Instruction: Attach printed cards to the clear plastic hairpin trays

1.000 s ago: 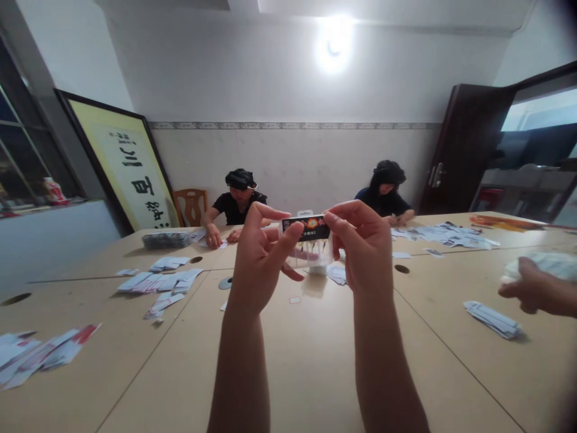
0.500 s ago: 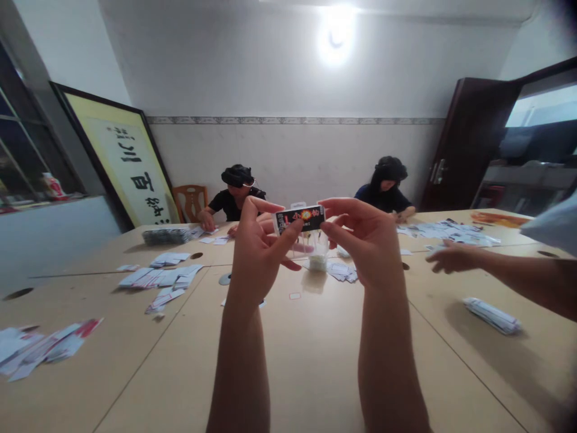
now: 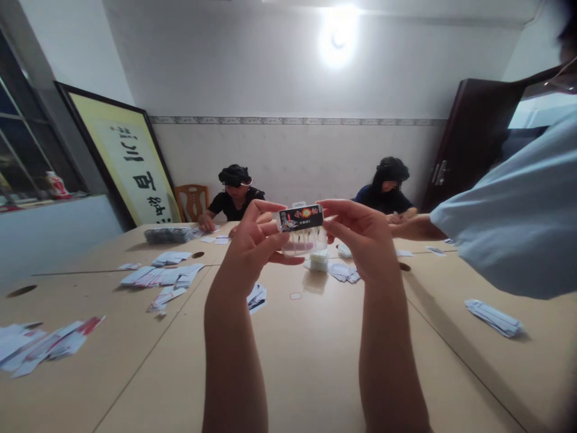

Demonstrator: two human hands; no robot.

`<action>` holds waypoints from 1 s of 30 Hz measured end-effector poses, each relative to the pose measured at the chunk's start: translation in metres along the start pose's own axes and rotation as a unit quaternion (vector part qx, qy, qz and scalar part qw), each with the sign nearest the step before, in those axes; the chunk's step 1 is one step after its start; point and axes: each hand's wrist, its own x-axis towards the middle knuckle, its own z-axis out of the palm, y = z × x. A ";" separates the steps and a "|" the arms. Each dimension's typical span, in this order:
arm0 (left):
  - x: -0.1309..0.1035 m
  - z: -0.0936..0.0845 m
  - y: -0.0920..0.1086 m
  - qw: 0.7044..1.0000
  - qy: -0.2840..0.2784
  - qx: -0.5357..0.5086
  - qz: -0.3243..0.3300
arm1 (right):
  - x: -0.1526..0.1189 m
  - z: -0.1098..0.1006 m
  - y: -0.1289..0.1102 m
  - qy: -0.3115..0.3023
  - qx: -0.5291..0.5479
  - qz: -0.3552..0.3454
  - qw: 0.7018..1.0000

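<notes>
Left hand and right hand pinching packet ends, fingers closed; should be keeping header card level, grip light.

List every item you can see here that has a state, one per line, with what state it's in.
left hand: raised, pinching the packet's left end
right hand: raised, pinching the packet's right end
clear packet with black header card: held level between both hands, above the table
door: open
ceiling light: on
framed calligraphy: leaning against the wall
co-worker's arm: stretched across the table
</notes>
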 end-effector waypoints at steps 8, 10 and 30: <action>0.004 -0.005 -0.001 1.000 -0.014 -0.007 -0.007 | 0.002 0.002 0.001 0.001 -0.013 0.002 1.000; 0.005 -0.004 -0.002 1.000 -0.002 -0.007 -0.005 | 0.002 0.002 0.002 0.000 -0.032 0.006 0.999; 0.053 -0.107 -0.144 0.864 0.324 0.286 -0.257 | -0.007 0.006 -0.008 -0.047 -0.182 -0.001 0.982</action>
